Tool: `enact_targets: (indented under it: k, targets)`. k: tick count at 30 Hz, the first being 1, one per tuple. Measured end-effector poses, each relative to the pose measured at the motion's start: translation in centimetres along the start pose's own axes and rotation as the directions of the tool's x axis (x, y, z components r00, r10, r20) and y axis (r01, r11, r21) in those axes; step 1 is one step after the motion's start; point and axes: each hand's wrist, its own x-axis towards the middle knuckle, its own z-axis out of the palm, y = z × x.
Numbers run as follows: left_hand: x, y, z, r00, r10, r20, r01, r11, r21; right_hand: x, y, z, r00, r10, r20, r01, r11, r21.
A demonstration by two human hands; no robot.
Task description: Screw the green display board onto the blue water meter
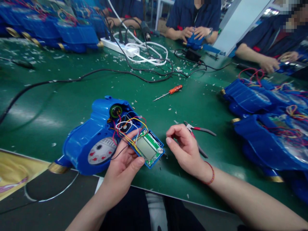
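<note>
Left hand (120, 170) holding a green LCD circuit board (148, 148) wired to an opened blue water meter (93, 138).

The board sits clamped between the left thumb and fingers, just above the counter's (60, 96) front edge; red, yellow and white wires link it to the meter, which lies face up beside the hand at that edge. The right hand (185, 149) is curled, thumb and forefinger close together, though whether they pinch something tiny is hard to tell from this angle. Red-handled pliers (201, 129) lie just behind it, and an orange-handled screwdriver (168, 93) lies farther up the counter. Two co-workers' hands (194, 33) work on another blue meter across the counter.
</note>
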Motion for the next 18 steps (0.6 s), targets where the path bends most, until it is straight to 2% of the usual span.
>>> enact_targets:
  k: [4,10,14,18]
  targets:
    - [-0.1,0.1,0.0,1.000,-0.009,-0.003,0.009,1.000,0.000,0.1,-1.0,-0.2,0.989,-0.141,0.041,0.143,0.988,-0.059]
    - [-0.2,0.1,-0.1,1.000,-0.017,0.025,0.017,1.000,0.004,-0.1,-2.5,-0.4,0.928,-0.342,0.147,0.367,0.903,-0.221]
    - [-0.1,0.0,-0.2,0.999,-0.005,0.035,0.005,1.000,0.005,-0.5,-2.6,-0.2,0.892,-0.409,0.192,0.446,0.865,-0.229]
    - [-0.1,0.3,-0.1,0.999,0.011,0.045,-0.010,1.000,-0.002,-0.8,-2.6,0.0,0.874,-0.422,0.241,0.476,0.842,-0.254]
